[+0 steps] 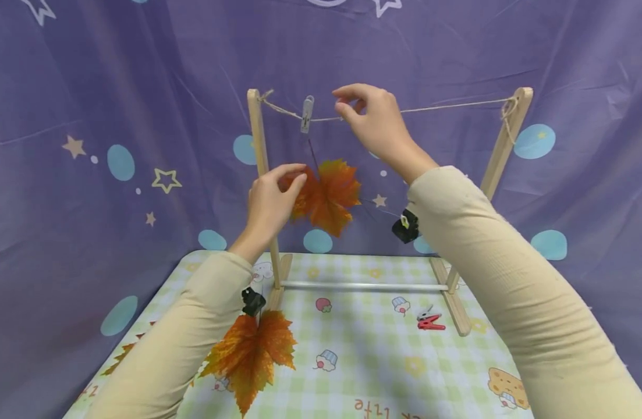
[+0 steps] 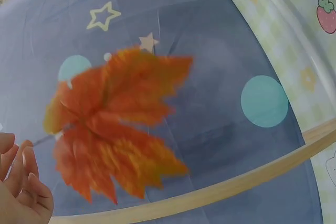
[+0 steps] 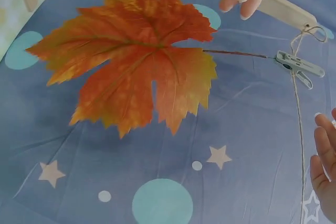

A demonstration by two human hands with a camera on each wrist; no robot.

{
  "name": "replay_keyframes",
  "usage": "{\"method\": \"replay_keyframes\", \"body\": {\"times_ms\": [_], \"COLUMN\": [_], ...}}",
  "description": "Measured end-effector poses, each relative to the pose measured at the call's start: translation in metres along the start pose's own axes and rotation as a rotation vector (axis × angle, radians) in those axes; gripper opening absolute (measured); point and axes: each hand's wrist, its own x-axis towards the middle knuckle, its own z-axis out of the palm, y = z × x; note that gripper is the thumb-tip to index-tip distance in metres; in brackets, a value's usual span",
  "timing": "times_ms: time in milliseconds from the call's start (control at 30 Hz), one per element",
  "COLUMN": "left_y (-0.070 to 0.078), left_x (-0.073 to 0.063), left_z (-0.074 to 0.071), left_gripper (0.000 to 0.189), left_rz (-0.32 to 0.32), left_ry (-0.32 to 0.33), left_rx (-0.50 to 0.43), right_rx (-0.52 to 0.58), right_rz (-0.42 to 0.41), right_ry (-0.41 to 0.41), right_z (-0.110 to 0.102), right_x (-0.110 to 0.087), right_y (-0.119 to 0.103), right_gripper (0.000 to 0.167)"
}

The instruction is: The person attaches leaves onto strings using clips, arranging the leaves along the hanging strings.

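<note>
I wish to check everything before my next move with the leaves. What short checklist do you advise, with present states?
1. Stem of the hanging leaf in the grey clothespin: ok.
2. That clothespin's hold firm: cannot tell.
3. String tied at both posts: ok.
4. Left hand's grip and right hand's grip off leaf and clothespin: ok, both apart.
5. Red clothespin in sight: ok, on the table.
6. Nearest table leaf hung: not ok, lying there.
</note>
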Motion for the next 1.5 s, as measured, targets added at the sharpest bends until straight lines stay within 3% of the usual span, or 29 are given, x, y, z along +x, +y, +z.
{"method": "replay_keyframes", "body": {"times_ms": [467, 700, 1133, 1500], "left_y": [-0.006, -0.017, -0.064, -0.097], "left_x": [-0.033, -0.050, -0.074, -0.096], "left_z": [-0.013, -0.022, -0.039, -0.033], "left_gripper": [0.021, 0.023, 0.025, 0.026], "left_rz": [0.059, 0.017, -0.072, -0.177], "left_ry": [-0.052, -0.116, -0.221, -0.300], "left_rx": [-0.033, 0.000, 0.061, 0.094], "right_rx": [0.107, 0.131, 0.111, 0.072], "right_rz": [-0.082, -0.139, -0.125, -0.057], "right_ry": [0.086, 0.095, 0.080, 0.057], "right_z": [-0.019, -0.018, -0.022, -0.019], "right_x": [-0.051, -0.078, -0.122, -0.151], "right_y": [0.011, 0.017, 0.043, 0.076], "right_gripper": [0.024, 0.021, 0.018, 0.018]}}
